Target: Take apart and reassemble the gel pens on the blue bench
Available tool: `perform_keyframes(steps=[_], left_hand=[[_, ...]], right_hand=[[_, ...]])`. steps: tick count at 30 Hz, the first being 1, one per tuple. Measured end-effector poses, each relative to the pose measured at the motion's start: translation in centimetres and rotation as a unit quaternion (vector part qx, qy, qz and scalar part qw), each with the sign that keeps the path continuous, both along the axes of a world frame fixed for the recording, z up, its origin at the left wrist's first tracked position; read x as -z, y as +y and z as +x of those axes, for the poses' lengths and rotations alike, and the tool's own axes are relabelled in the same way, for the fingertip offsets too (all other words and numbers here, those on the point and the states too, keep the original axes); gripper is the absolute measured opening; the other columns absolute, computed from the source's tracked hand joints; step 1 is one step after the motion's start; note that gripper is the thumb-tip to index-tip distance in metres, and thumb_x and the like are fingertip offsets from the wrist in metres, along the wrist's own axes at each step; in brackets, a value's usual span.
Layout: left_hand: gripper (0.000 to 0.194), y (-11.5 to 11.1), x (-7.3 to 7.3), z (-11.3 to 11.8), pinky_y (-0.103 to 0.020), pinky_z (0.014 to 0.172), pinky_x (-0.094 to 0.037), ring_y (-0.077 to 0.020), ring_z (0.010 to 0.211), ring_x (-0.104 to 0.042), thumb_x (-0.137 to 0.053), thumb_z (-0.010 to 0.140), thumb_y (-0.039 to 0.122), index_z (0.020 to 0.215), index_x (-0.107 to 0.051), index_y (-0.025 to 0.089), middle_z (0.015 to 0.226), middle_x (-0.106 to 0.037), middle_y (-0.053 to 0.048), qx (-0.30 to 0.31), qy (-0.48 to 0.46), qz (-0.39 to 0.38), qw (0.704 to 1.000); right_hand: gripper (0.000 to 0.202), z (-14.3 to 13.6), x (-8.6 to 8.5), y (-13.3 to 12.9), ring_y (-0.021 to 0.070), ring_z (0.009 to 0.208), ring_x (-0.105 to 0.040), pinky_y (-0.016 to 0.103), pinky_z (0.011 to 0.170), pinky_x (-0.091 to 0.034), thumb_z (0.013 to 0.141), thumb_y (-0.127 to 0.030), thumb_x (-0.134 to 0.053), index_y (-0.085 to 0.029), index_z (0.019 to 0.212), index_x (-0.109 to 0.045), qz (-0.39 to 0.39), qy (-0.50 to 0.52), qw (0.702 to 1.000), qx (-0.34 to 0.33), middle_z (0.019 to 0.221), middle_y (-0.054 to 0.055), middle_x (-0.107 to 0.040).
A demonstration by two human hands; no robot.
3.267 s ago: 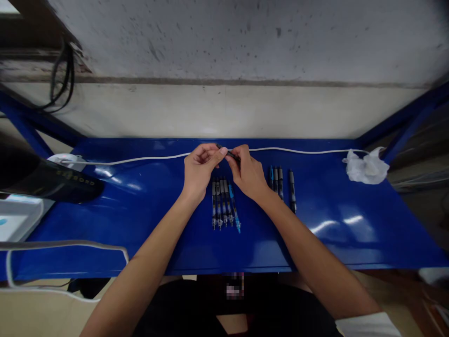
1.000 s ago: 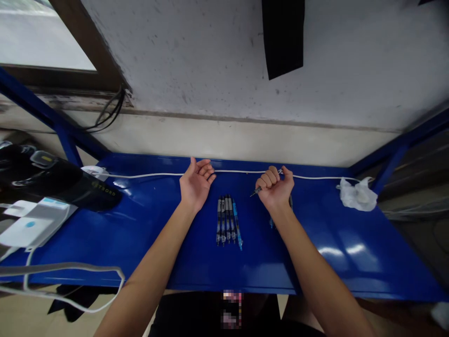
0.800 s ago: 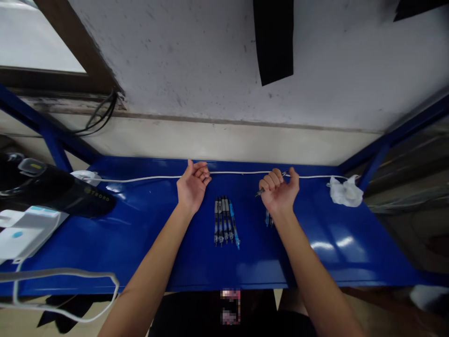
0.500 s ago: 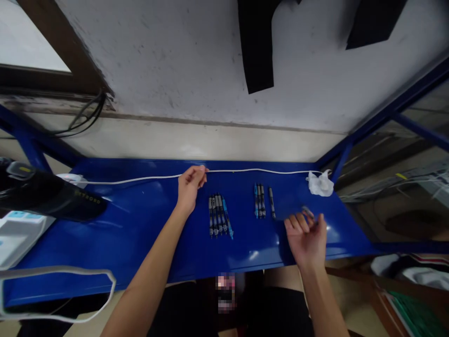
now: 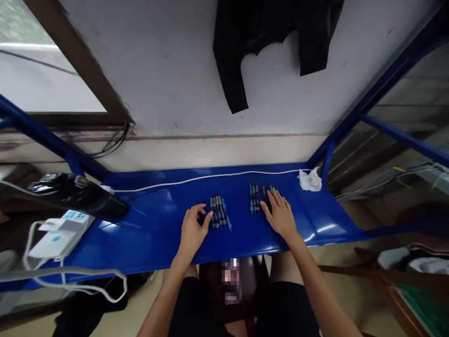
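Head view: blue surface [image 5: 147, 234], two pen groups, both hands over it. Left hand [image 5: 195, 224]: just left of the left pen row [image 5: 218, 210], grip spread, thumb and fingers parted with a gap, nothing held; can't tell if the thumb touches the nearest pen. Row is grey/black pens side by side, blue pen [image 5: 226, 213] at its right end, slightly slanted. Right hand [image 5: 280, 213]: palm down, fingers extended and thumb out, grip spread, at the loose dark pens [image 5: 264, 190] right of the second row; fingers partly hide them, contact unclear. Second row [image 5: 256, 197]: close-set dark pens, light-blue pen [image 5: 251, 199] at its left end, lying just left of the right hand.

White cable [image 5: 196, 178] along the back edge, crumpled white bundle [image 5: 310, 179] at the back right corner. Left end: black bottle [image 5: 84, 194], white power strip [image 5: 52, 243]. Black garment [image 5: 231, 61] on the wall.
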State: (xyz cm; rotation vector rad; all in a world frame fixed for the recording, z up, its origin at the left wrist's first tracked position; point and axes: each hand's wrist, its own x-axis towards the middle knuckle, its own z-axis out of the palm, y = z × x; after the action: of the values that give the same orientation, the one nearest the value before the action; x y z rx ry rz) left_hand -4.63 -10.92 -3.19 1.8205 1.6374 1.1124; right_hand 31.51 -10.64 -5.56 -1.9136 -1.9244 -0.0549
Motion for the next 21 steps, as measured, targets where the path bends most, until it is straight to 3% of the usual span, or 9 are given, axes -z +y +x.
perform_keyframes(steps=[6,11,14,17,21], left_hand=[[0.034,0.42,0.54,0.16,-0.045,0.088,-0.054,-0.0293,0.093,-0.065,-0.063,0.107,0.048,0.129,-0.067,0.023,0.098,-0.074,-0.006,0.007,0.080,0.016,0.997],[0.032,0.27,0.47,0.19,-0.046,0.090,-0.054,-0.0294,0.094,-0.067,-0.063,0.107,0.047,0.129,-0.068,0.024,0.100,-0.074,-0.007,0.015,0.093,0.020,0.995],[0.031,0.23,0.26,0.23,-0.047,0.091,-0.054,-0.0293,0.092,-0.067,-0.063,0.107,0.046,0.128,-0.068,0.024,0.101,-0.074,-0.007,0.021,0.094,0.022,0.995],[0.029,0.22,0.17,0.26,-0.047,0.091,-0.053,-0.0290,0.092,-0.067,-0.064,0.106,0.044,0.127,-0.068,0.024,0.102,-0.075,-0.007,0.023,0.091,0.023,0.995],[0.028,0.19,0.16,0.33,-0.047,0.092,-0.053,-0.0286,0.092,-0.067,-0.064,0.106,0.043,0.126,-0.068,0.024,0.103,-0.075,-0.006,0.024,0.093,0.024,0.995]], right_hand=[[0.083,-0.39,0.15,0.17,0.0344,0.169,-0.037,0.056,0.137,-0.029,0.116,-0.067,-0.033,-0.010,0.176,-0.039,0.002,-0.039,0.999,-0.036,0.181,0.022,-0.035],[0.082,-0.28,-0.19,-0.02,0.0311,0.165,-0.045,0.054,0.135,-0.035,0.117,-0.060,-0.036,-0.014,0.182,-0.018,0.007,-0.017,0.996,-0.087,0.179,0.020,-0.040],[0.080,-0.30,-0.32,-0.01,0.0299,0.164,-0.048,0.053,0.134,-0.038,0.118,-0.056,-0.036,-0.014,0.183,-0.014,0.005,-0.004,0.993,-0.114,0.177,0.020,-0.045],[0.079,-0.34,-0.36,-0.02,0.0322,0.161,-0.051,0.055,0.132,-0.040,0.118,-0.057,-0.038,-0.012,0.181,-0.019,0.014,0.011,0.993,-0.113,0.175,0.022,-0.049],[0.075,-0.29,-0.37,-0.08,0.0404,0.153,-0.057,0.059,0.124,-0.048,0.113,-0.065,-0.047,-0.008,0.163,-0.051,0.042,0.036,0.996,-0.070,0.166,0.027,-0.057]])
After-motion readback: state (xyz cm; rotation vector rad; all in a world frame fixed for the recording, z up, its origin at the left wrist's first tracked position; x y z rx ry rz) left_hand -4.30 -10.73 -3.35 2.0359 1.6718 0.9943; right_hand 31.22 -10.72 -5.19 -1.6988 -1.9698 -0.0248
